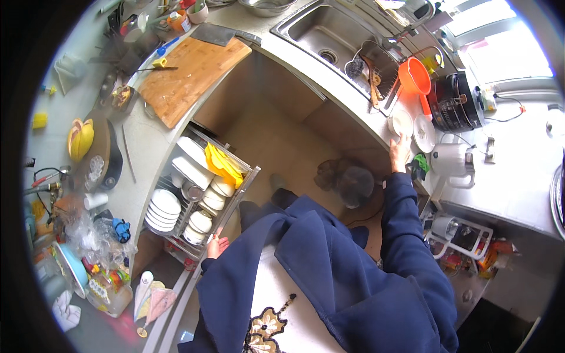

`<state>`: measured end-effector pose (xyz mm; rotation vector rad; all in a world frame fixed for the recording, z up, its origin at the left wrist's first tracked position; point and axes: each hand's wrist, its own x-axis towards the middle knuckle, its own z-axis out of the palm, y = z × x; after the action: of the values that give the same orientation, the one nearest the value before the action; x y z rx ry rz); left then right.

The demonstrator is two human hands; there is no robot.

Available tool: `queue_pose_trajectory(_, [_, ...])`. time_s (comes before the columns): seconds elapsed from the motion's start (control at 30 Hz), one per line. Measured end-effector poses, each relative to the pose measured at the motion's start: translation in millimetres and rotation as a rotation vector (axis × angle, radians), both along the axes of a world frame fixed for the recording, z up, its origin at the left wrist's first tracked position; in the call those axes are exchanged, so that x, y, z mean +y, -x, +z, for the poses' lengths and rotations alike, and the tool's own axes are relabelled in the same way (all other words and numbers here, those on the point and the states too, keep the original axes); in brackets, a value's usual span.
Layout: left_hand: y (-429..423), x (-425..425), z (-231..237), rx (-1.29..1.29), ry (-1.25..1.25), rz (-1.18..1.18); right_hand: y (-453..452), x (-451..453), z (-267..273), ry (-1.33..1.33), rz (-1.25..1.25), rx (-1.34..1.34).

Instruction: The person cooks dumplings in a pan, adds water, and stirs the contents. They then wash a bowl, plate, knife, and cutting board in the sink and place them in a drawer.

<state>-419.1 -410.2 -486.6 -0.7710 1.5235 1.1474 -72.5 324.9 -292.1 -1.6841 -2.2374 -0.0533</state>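
Note:
My right hand [400,152] reaches to the counter by the sink, its fingers on the near rim of a white bowl [401,122]. A round white lid or dish [425,133] lies just right of that bowl. My left hand [217,246] is beside the front of a pulled-out wire dish drawer [238,194], fingers apart and nothing visible in the palm. White plates [164,207] stand stacked in the drawer, near several white bowls [212,200], a metal cup [192,191] and a yellow cloth or glove [223,165].
A stainless steel sink [329,35] holds a wire rack. An orange dipper [415,76], a black cooker [457,103] and a white kettle [452,159] line the right counter. On the left are a wooden cutting board [190,79] and cleaver [214,34]. A dark rounded object [353,185] sits on the floor.

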Motion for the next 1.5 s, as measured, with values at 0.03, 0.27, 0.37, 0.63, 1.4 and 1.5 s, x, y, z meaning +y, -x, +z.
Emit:
queue_pose_trajectory(0.03, [0.2, 6.1, 4.8, -0.007, -0.025, -0.006, -9.0, 16.8, -10.6, 0.056, 0.074, -0.03])
queue_pose_trajectory(0.27, [-7.9, 44.6, 73.9, 0.039, 0.122, 0.072, 1.2, 58.0, -23.3, 0.016, -0.086, 0.087])
queue_pose_trajectory(0.37, [-10.9, 44.5, 65.1, 0.005, 0.123, 0.165, 36.4, 80.6, 27.2, -0.011, -0.05, 0.201])
queue_pose_trajectory(0.63, [-14.8, 23.0, 19.4, 0.007, 0.161, 0.132, 145.2, 182.1, 143.6, 0.91, 0.34, 2.051])
queue_pose_trajectory(1.4, [-44.4, -49.5, 63.0, 0.183, 0.088, 0.444, 420.2, -153.7, 60.2, 1.558, 0.473, 1.018])
queue_pose_trajectory(1.5, [-41.8, -54.2, 63.1, 0.19, 0.058, 0.452, 455.4, -294.4, 43.0, 1.644, 0.779, 0.415])
